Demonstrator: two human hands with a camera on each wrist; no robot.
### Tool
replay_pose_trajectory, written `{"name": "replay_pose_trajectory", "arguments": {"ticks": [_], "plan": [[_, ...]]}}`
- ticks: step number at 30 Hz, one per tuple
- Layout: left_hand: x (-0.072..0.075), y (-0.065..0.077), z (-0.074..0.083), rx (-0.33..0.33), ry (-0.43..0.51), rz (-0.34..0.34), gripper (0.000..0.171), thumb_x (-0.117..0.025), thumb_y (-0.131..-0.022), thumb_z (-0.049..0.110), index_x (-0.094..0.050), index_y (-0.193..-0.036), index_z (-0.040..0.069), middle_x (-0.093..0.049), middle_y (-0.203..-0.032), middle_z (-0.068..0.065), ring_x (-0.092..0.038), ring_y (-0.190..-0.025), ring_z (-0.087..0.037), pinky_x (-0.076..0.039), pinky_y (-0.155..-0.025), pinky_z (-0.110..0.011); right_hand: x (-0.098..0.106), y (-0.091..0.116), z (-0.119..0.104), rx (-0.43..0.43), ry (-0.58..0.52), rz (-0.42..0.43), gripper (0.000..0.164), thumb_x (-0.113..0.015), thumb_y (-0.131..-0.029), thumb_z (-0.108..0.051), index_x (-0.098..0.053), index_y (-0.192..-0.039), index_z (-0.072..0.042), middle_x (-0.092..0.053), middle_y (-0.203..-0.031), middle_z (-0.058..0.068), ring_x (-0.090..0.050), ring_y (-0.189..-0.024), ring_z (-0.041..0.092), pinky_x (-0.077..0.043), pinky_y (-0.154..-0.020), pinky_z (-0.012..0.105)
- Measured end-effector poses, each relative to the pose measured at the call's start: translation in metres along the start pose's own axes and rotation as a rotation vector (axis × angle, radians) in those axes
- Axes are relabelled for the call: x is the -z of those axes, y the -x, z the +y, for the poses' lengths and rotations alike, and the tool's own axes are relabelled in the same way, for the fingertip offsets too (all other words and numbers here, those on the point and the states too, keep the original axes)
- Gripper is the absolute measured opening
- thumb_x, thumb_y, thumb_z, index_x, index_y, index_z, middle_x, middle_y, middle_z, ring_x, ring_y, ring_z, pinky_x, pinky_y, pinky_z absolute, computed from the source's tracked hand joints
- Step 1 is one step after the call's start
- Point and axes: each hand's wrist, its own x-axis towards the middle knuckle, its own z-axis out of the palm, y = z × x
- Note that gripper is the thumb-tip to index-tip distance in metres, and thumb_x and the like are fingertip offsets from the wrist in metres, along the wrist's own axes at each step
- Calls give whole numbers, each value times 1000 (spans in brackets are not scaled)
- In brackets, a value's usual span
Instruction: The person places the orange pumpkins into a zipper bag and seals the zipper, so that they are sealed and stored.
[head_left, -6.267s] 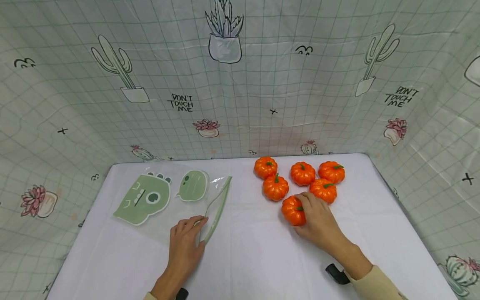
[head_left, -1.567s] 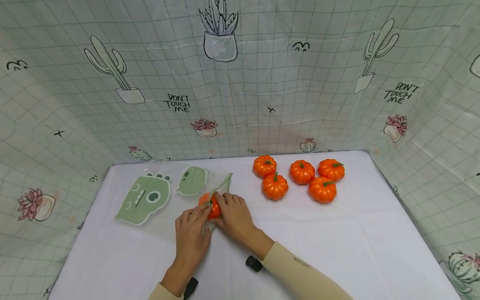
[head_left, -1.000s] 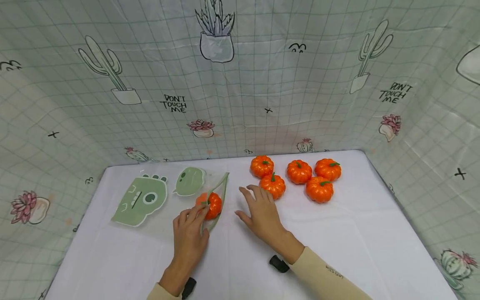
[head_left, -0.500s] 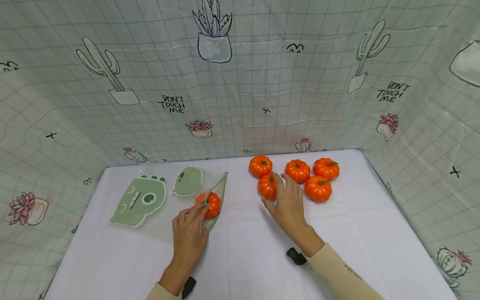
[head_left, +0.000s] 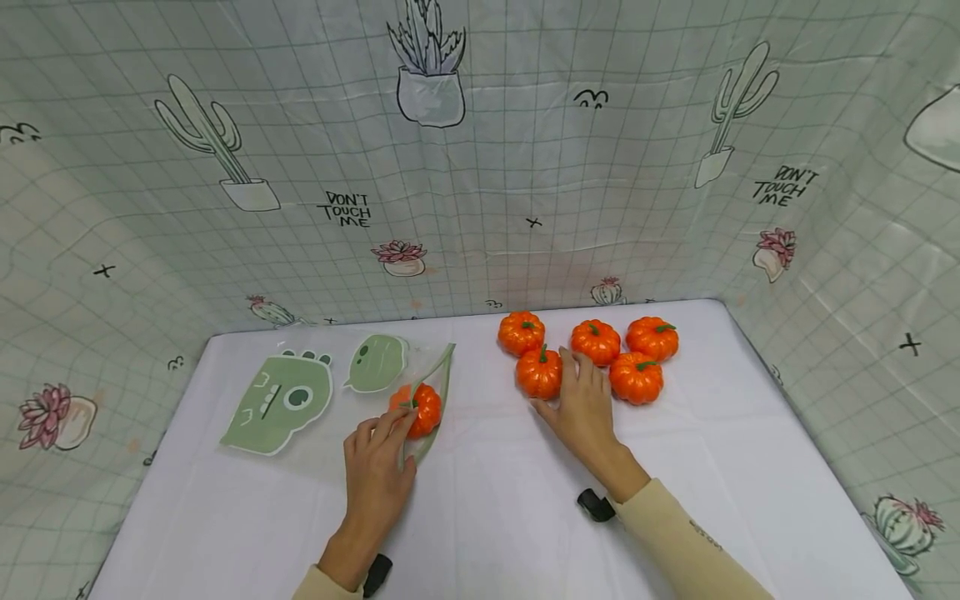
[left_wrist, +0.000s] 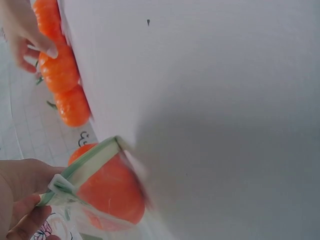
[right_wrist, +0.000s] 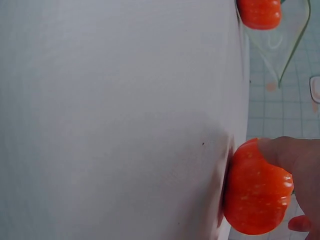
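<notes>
Five orange pumpkins [head_left: 596,342] stand on the far part of the worktop [head_left: 487,517], right of centre; a sixth, the bagged pumpkin [head_left: 429,408], sits at the mouth of a clear bag [head_left: 300,425], partly seen through its film. The right hand [head_left: 588,410] holds the front-left member of the group, the held pumpkin [head_left: 538,373] — thumb at its near side, fingers at its right flank — and the right wrist view shows the thumb lying against its skin. The left hand [head_left: 377,479] pinches the bag's green rim [head_left: 447,375] on the side nearer that hand.

Key relation: the mouth opens rightward, toward the held pumpkin, which lies well apart from it, to the right and slightly farther from the person. The rim's long axis slants from far right to near left, roughly across the line joining the two. The right hand is nearer the loose pumpkins, the left nearer the bag. As judged, the bagged pumpkin lies on that line — between the lips, taking up much of the opening.
</notes>
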Motion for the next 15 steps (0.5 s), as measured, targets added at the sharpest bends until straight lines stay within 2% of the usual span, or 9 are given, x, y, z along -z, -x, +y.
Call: {"name": "replay_pose_trajectory", "arguments": {"ticks": [15], "plan": [[-1,0,-1,6,3,-12,63,-89,-65,-15,-74,-125,-2,-71,-126,-12,-56,-110,-35,-40,-93,-54,-9,-8,4,-23,-32,-79,92,-92,-82,-33,-44,-149,6,-52,-142,31,-52,-127,49,-40,-111,62]]}}
